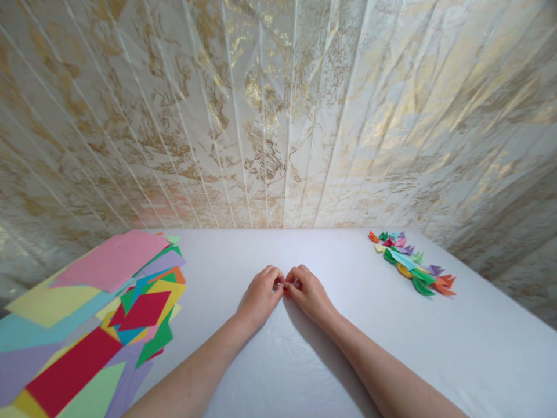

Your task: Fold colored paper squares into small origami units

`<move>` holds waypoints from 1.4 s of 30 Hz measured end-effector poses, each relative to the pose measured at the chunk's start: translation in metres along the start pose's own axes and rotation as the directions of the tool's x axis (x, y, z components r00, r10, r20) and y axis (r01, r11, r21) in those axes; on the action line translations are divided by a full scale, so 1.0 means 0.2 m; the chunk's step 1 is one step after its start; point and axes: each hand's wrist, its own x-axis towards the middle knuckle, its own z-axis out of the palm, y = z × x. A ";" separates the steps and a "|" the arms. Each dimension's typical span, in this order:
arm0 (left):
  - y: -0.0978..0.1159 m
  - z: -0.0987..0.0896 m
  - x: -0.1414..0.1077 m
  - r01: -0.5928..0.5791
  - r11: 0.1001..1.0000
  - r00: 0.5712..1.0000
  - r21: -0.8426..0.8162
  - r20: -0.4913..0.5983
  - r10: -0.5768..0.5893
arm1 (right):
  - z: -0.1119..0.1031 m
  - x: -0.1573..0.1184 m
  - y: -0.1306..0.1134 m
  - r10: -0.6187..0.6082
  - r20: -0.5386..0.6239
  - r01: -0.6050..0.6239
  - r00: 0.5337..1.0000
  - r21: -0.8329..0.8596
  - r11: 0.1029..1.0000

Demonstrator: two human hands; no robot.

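Note:
Both hands meet at the middle of the white table (252, 377). Between their fingertips is a small piece of orange-red folded paper (286, 292), mostly hidden by the fingers. My left hand (263, 295) pinches it from the left, thumb and fingertips together. From the other side my right hand (308, 293) grips it the same way, its knuckles bent. How the paper is folded cannot be made out.
Coloured paper sheets lie heaped on the left, with a large pink sheet (119, 258), a red rectangle (73, 371) and a smaller red piece (145, 309). At the far right sit several folded paper figures (409, 264). A gold-patterned curtain (261, 116) hangs behind the table.

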 end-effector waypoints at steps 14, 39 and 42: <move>-0.01 0.01 0.00 0.029 0.997 0.999 0.065 -0.022 -0.028 | 0.01 0.00 0.01 -0.025 -0.021 0.025 0.999 -0.008 1.000; 0.00 0.01 0.00 0.053 0.999 0.998 0.007 -0.046 -0.052 | 0.00 0.00 0.03 -0.078 0.002 0.077 0.997 0.050 0.996; 0.00 0.01 0.00 0.048 0.999 0.998 -0.002 -0.048 -0.048 | -0.01 0.00 0.02 -0.074 0.017 0.073 0.997 0.055 0.996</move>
